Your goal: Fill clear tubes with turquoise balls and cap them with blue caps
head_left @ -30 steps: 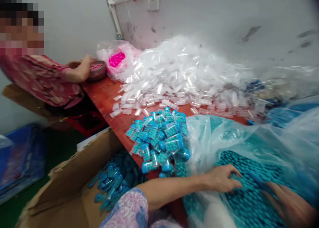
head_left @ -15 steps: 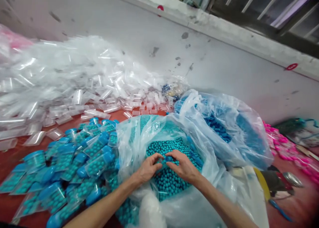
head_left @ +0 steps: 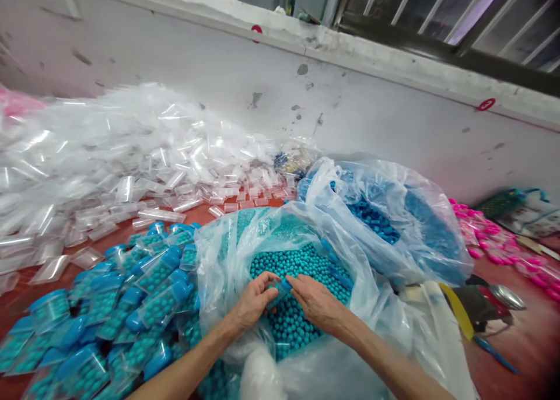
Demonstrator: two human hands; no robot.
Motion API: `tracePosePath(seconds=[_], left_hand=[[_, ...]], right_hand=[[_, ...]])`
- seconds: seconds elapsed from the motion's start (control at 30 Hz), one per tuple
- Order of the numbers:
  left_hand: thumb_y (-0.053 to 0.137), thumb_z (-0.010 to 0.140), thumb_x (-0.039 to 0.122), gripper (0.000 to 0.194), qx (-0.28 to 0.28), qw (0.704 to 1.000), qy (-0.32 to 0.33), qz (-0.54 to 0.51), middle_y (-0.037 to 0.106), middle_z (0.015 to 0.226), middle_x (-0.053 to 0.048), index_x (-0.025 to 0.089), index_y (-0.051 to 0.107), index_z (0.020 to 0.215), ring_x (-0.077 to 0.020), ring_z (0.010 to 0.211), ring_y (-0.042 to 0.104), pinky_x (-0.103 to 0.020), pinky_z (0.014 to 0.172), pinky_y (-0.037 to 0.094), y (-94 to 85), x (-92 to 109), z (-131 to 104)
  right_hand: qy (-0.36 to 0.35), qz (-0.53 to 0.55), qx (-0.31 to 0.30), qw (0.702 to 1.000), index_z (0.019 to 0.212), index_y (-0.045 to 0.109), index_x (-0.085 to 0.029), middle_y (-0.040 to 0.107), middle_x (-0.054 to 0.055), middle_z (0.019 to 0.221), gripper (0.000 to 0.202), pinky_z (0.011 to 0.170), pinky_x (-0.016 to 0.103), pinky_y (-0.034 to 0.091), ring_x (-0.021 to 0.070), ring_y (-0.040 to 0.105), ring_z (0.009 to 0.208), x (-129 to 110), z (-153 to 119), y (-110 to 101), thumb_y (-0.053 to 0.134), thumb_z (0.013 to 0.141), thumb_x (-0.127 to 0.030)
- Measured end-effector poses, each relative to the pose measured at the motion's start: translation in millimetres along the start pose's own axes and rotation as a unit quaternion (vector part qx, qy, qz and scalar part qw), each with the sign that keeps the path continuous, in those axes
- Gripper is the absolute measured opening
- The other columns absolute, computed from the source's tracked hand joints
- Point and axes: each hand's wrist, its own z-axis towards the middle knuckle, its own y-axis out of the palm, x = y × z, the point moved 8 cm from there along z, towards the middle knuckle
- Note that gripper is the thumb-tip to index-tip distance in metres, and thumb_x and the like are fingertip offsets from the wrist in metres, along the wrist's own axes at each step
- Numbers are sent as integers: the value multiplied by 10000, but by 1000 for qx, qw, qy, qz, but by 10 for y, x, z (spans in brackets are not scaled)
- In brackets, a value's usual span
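A small clear plastic tube (head_left: 278,293) is pinched in my left hand (head_left: 254,301), above the teal beads. My right hand (head_left: 318,302) has its fingertips closed against a blue cap (head_left: 286,284) at the tube's upper end. Whether the cap is fully seated cannot be seen. Below both hands, round teal beads (head_left: 295,324) lie in an open translucent plastic bag (head_left: 221,242). To the left is a heap of capped tubes (head_left: 157,272) with teal beads inside.
Loose clear tubes (head_left: 126,149) are piled along the wall at the back left. Behind the bead bag stands another bag (head_left: 431,237) with blue caps (head_left: 374,219). Pink pieces (head_left: 485,231) and a dark tool with a yellow part (head_left: 457,312) lie right on the red tabletop (head_left: 516,341).
The blue cap, earlier between my right fingers, now sits at the tube's end. My right fingers have straightened and pressed together against it. The whole view has shifted slightly.
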Motion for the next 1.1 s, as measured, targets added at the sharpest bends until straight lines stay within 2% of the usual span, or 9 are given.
tracePosePath(seconds=[0.2, 0.3, 0.4, 0.53, 0.7, 0.87, 0.93, 1.03, 1.1], left_hand=[[537, 737, 424, 356, -30, 999, -6, 11, 518, 735, 32, 185, 445, 985, -58, 477, 505, -159, 392, 333, 106, 55, -4], [547, 721, 444, 461, -19, 1000, 0, 8, 533, 785, 10, 179, 418, 1076, -61, 477, 509, -163, 385, 335, 143, 98, -9], [570, 692, 461, 574, -9, 1000, -6, 3, 542, 804, -3, 176, 380, 1153, -65, 455, 505, -168, 361, 329, 164, 98, -32], [554, 703, 426, 516, 7, 1000, -2, -3, 521, 679, 36, 171, 393, 1121, -62, 400, 470, -161, 320, 300, 186, 93, -53], [519, 729, 359, 268, 70, 997, 9, 5, 322, 480, 119, 194, 452, 929, -32, 305, 301, -155, 303, 289, 183, 57, -52], [507, 732, 402, 307, 70, 997, -4, 23, 368, 490, 113, 199, 429, 948, -44, 301, 364, -146, 284, 275, 168, 68, -57], [502, 731, 431, 352, 31, 999, -12, 17, 410, 493, 102, 199, 400, 976, -63, 318, 414, -145, 279, 266, 189, 120, -59], [494, 739, 438, 363, -4, 1000, -4, 14, 425, 512, 96, 196, 379, 985, -69, 340, 437, -152, 306, 294, 209, 237, -81], [483, 752, 417, 332, -1, 1000, 2, 30, 408, 538, 97, 197, 383, 979, -57, 349, 415, -165, 334, 327, 218, 293, -107]], right_hand=[[38, 153, 27, 987, 908, 586, -185, 600, -4, 658, 241, 582, 221, 411, 130, 537, 576, 0, -20, -69, 358, 883, -257], [32, 134, 35, 990, 880, 569, -172, 614, 20, 728, 239, 611, 226, 389, 135, 538, 627, -69, -15, -90, 337, 881, -227], [31, 122, -8, 992, 847, 556, -166, 603, 20, 697, 251, 579, 218, 361, 126, 516, 592, -103, -13, -56, 309, 878, -194], [31, 119, -20, 992, 745, 533, -175, 567, 1, 639, 284, 562, 204, 339, 111, 488, 561, -114, -23, -54, 285, 883, -182], [-1, 63, -41, 997, 898, 530, -155, 581, 43, 734, 252, 612, 232, 360, 142, 513, 657, -186, -84, 38, 280, 871, -160], [-30, 139, -36, 989, 968, 556, -158, 566, 54, 814, 236, 716, 281, 392, 164, 511, 766, -111, -122, -27, 374, 818, -176], [20, 250, -37, 967, 988, 575, -163, 558, 25, 770, 255, 681, 284, 408, 154, 512, 707, 35, -97, -57, 456, 766, -206], [126, 431, -13, 894, 1052, 549, -132, 534, -22, 665, 392, 579, 261, 417, 114, 486, 555, 253, -46, -48, 552, 672, -226], [149, 487, 13, 860, 1080, 520, -107, 526, -32, 637, 470, 570, 261, 428, 110, 488, 540, 281, -12, -51, 586, 630, -226]])
